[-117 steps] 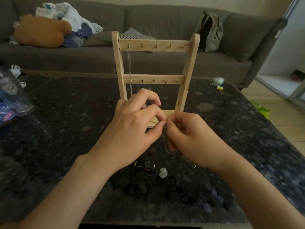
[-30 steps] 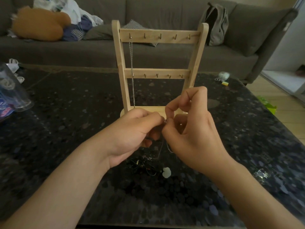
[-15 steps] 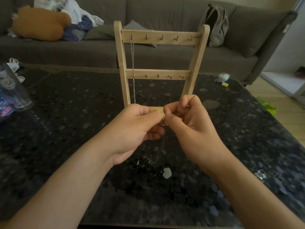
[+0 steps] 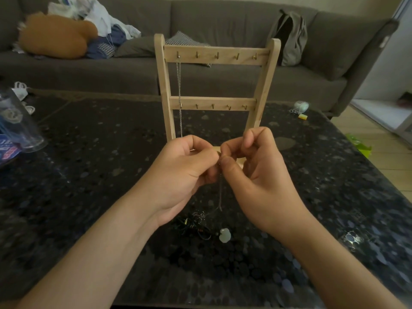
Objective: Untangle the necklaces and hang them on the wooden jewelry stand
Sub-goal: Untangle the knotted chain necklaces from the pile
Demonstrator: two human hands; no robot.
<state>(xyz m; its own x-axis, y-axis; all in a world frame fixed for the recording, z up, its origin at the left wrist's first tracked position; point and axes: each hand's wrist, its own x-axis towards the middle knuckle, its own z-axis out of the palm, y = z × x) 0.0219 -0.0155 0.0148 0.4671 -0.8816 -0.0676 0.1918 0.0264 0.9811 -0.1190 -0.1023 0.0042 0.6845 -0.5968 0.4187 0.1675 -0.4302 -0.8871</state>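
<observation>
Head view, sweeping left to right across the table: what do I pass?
Clear tumbler → left hand → thin chain, pinched by both hands → right hand → yellow block → green scrap on the floor.

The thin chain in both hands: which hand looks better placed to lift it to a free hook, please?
Probably the right hand: it and the left hand pinch the thin chain, but the stand has its free hooks on that side; the hung chain fills the leftmost top hook.
</observation>
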